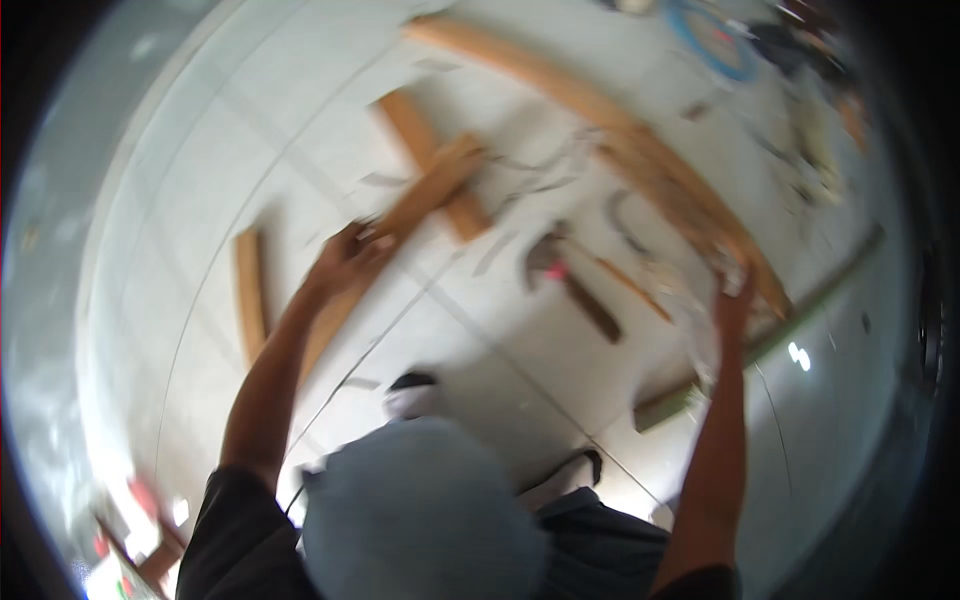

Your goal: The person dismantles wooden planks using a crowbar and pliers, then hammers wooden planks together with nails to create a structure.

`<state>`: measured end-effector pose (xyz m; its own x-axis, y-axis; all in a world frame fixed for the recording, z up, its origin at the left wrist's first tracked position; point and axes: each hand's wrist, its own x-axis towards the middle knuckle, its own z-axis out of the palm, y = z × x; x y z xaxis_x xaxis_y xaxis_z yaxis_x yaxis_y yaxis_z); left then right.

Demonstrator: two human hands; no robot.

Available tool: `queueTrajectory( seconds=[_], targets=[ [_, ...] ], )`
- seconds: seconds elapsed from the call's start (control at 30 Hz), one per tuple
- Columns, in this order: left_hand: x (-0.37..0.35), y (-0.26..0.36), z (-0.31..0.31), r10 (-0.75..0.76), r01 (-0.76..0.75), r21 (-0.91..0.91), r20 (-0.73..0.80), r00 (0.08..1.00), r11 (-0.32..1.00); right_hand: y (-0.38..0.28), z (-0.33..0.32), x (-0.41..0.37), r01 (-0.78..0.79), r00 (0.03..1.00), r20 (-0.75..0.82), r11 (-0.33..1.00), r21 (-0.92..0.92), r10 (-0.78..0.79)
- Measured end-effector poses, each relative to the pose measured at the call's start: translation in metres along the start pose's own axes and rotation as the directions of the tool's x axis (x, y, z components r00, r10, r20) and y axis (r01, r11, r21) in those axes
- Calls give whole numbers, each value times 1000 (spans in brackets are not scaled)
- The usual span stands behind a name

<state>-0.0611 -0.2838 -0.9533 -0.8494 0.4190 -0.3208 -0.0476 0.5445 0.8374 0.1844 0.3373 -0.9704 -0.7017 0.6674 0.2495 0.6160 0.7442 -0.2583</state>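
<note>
My left hand (352, 258) is closed round a long wooden plank (425, 192), which runs diagonally under my forearm. The plank's far end lies across a shorter wooden piece (408, 125). Off to the right, my right hand (734, 292) is at the near end of two long wooden pieces (665, 190) lying side by side. Motion blur smears its fingers, and a pale, shiny, translucent material (700, 335) shows beside it. Between my hands, a hammer (575, 285) lies on the floor next to a thin orange-brown stick (635, 290).
Another short wooden piece (248, 290) lies left of my left arm. A greenish bar (770, 345) crosses beneath my right forearm. A blue ring-shaped coil (705, 45) and blurred clutter are at the upper right. Small scraps lie on the tiled floor (480, 350).
</note>
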Motion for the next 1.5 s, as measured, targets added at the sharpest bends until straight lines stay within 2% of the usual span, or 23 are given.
queueTrajectory(
  seconds=[0.03,0.07,0.13,0.17,0.2,0.23,0.3,0.43,0.47,0.53,0.6,0.67,0.8,0.87,0.9,0.97,1.03,1.1,1.17,1.23,1.33,1.43,1.5],
  targets=[
    [-10,17,-10,38,-33,170,-28,999,985,25,13,17,60,998,8,998,-1,-60],
    [-21,20,-15,35,-16,146,-130,991,989,51,26,33,120,993,15,993,-1,-120],
    [-58,28,-40,151,-100,231,-213,965,968,79,25,81,301,929,126,909,288,-348],
    [-79,28,-51,131,-97,147,-242,961,984,97,27,107,341,874,178,832,438,-452],
    [-95,27,-68,128,-78,182,-280,952,980,121,34,156,868,473,37,459,-189,-880],
    [-110,24,-77,149,-90,204,-298,943,975,75,12,140,699,708,-14,703,-133,-706],
    [-150,12,-92,-37,23,-56,-279,959,998,34,26,135,720,693,81,689,-78,-716],
    [-214,-4,-83,-144,101,-170,-264,954,980,22,-25,147,626,780,136,753,-203,-611],
    [-220,-8,-77,-185,122,-238,-264,947,964,11,-38,141,633,766,219,768,-96,-604],
    [-223,-11,-63,-228,175,-207,-271,935,963,-48,-80,107,684,728,376,635,-357,-573],
    [-211,5,-44,-235,199,-159,-254,938,967,-81,-106,86,809,587,431,492,-320,-685],
    [-192,7,-34,-176,151,-143,-179,968,978,-101,-110,52,782,603,370,616,-95,-707],
    [-147,35,-14,0,-8,-171,-45,999,985,-157,-101,-11,670,714,202,738,83,-671],
    [-131,53,-16,34,-34,-165,-8,999,986,-176,-115,-21,563,738,405,824,71,-539],
    [-123,61,-21,16,-15,-174,5,1000,985,-171,-115,-19,624,715,357,779,59,-601],
    [-108,95,-41,326,-298,-305,47,944,905,-142,-114,-5,622,769,230,781,-52,-597],
    [-105,146,-68,144,-174,-266,-128,981,948,-117,-102,18,550,828,140,835,-16,-542],
    [-106,208,-87,473,-490,-149,-136,870,859,-88,-102,38,451,887,91,892,31,-452],
    [-123,278,-80,718,-714,-125,-18,695,688,-62,-104,58,369,915,194,929,-42,-354],
    [-123,327,-74,835,-828,-223,350,425,515,-44,-103,62,299,949,137,950,-91,-285],
    [-161,369,-32,743,-715,-303,503,441,630,0,-87,73,230,949,276,932,-281,-151],
    [-180,370,15,745,-409,-625,519,419,665,12,-87,67,187,939,331,942,-278,-88],
    [-190,374,31,711,-167,-725,558,427,668,24,-78,67,265,940,288,925,-271,-185]
  ],
)
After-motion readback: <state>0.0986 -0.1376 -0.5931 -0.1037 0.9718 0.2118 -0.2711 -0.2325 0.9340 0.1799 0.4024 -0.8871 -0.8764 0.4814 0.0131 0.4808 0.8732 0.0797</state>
